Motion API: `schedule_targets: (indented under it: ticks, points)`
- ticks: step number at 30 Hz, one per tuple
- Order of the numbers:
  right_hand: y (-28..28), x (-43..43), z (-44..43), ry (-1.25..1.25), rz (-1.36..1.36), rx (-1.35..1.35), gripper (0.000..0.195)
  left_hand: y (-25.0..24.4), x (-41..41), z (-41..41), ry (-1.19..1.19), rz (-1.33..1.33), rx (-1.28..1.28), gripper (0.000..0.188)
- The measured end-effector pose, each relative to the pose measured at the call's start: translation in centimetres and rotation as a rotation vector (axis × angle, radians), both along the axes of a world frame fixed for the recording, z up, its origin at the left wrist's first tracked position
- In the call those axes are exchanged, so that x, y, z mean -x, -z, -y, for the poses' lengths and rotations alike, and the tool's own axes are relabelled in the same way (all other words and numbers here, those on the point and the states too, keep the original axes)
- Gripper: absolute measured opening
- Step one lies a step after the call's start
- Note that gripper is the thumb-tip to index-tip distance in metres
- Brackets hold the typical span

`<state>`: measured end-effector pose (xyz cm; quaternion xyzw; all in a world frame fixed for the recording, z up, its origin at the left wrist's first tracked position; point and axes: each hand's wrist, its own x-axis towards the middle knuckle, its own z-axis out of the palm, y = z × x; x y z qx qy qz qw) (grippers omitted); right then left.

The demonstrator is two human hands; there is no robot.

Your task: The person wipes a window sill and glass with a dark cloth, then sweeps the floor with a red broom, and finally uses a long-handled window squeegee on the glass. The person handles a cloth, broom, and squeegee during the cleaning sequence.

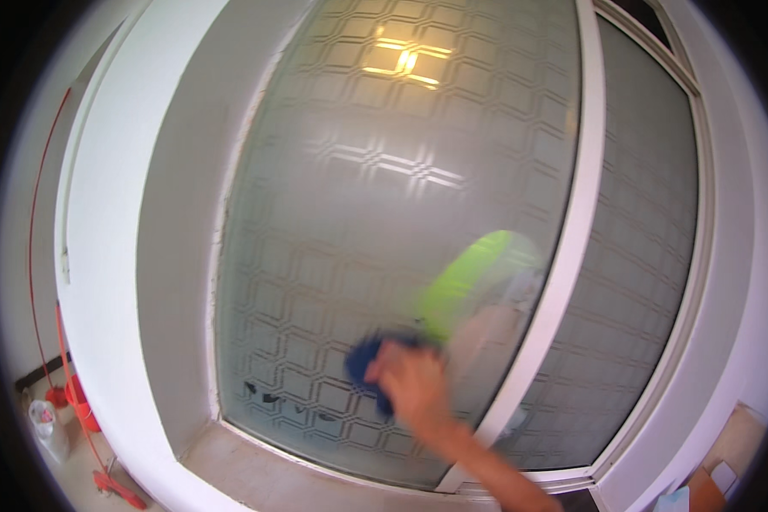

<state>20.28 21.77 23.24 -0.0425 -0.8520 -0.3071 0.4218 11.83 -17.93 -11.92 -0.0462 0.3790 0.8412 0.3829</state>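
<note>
My right hand (416,384) is on a dark blue cloth (365,361), pressing it against the lower part of a patterned frosted glass pane (333,269). Hand and cloth are slightly blurred. Above the hand, a bright green and white reflection shows in the glass. The pane sits in a white frame, with an upright bar (560,275) to the right of my hand. My left hand is out of view.
A second frosted pane (633,243) is right of the bar. A sill (262,457) runs below. On the floor at left are a red bucket (83,403), a plastic bag (48,432) and a red-handled tool (118,489). Cardboard (706,491) lies at lower right.
</note>
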Motion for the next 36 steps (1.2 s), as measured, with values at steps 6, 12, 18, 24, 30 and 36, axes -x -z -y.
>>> schedule_targets:
  ticks: [6, 12, 18, 24, 30, 36]
  points:
    - [-23.7, 7.3, 1.3, 0.017, -0.673, -0.413, 0.033, 0.3, 2.9, -0.5, -0.102, 0.074, 0.015, 0.021]
    - [-7.3, 13.4, 3.4, -0.052, -0.250, -0.366, 0.030, 0.2, 5.2, 2.1, -0.234, 0.054, 0.068, 0.022]
    - [13.6, 9.9, 3.6, -0.068, 0.480, -0.185, 0.021, 2.9, 8.5, 0.6, -0.060, 0.121, 0.018, 0.025]
    - [0.1, 19.9, 5.9, -0.214, 0.201, -0.269, 0.016, -0.1, 8.7, 6.1, -0.228, 0.100, 0.136, 0.026]
    - [-21.6, 23.8, 4.3, -0.117, -0.427, -0.492, 0.015, 0.2, 9.9, 4.0, -0.214, 0.133, 0.058, 0.026]
    - [-5.5, 26.0, 5.1, -0.230, -0.422, -0.326, 0.012, 0.3, 10.0, 4.9, -0.259, 0.172, 0.078, 0.024]
